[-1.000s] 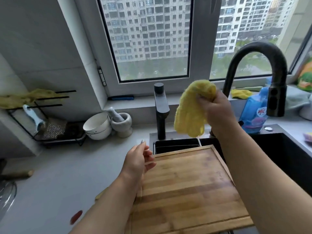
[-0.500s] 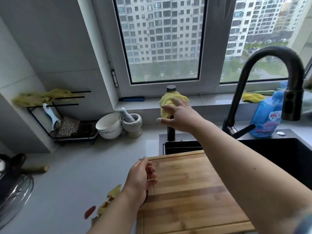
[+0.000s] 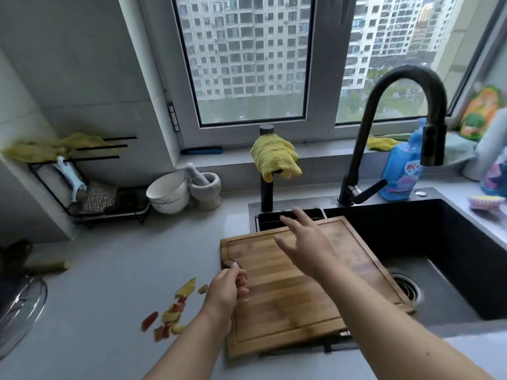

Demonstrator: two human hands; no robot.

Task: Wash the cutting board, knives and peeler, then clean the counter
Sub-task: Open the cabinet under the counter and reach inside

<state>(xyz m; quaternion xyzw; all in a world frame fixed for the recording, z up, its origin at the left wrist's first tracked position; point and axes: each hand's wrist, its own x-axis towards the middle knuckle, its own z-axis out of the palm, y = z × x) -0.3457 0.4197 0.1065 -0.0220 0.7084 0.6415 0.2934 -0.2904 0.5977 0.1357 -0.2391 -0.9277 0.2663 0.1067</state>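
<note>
A wooden cutting board lies across the left side of the black sink, partly on the counter. My left hand is at the board's left edge, fingers curled on it beside a dark notch. My right hand hovers over the far part of the board with fingers spread, holding nothing. A yellow cloth hangs draped over the small black tap behind the board. Fruit peels are scattered on the grey counter left of the board. No knife is visible.
The tall black faucet arches over the sink, with a blue detergent bottle behind it. A white bowl and a stone mortar stand at the back. A black rack holds a blue-and-white tool. A glass lid sits at far left.
My right hand carried the yellow cloth to the small black tap, left it draped there, and has come back over the board without it. The left hand stayed at the board's edge.
</note>
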